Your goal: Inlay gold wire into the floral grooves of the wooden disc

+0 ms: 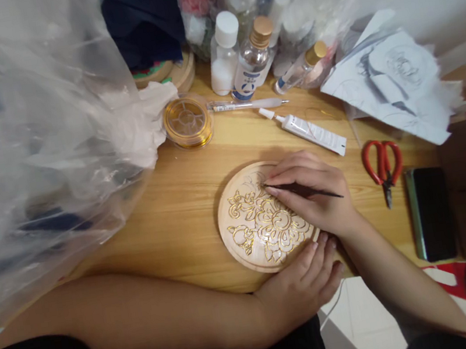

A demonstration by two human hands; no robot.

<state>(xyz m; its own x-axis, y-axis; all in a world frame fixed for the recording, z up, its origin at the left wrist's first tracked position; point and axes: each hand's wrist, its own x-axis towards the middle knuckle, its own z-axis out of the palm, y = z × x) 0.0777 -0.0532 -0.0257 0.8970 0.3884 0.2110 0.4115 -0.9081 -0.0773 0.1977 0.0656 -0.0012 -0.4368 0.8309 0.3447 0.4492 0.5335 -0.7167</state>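
A round wooden disc (254,227) with a gold flower outline lies on the wooden table (178,218) near its front edge. My right hand (313,194) rests on the disc's right side, fingers pinched round a thin dark tool (306,190) whose tip touches the disc's upper part. My left hand (306,284) reaches across from the left, fingers together, pressing against the disc's lower right rim and the table edge.
A spool of gold wire (187,122), a pen (246,104), a glue tube (310,130) and several bottles (252,56) lie behind the disc. Red scissors (382,165), a phone (432,212) and a drawing sheet (395,84) sit right. A big plastic bag (28,142) fills the left.
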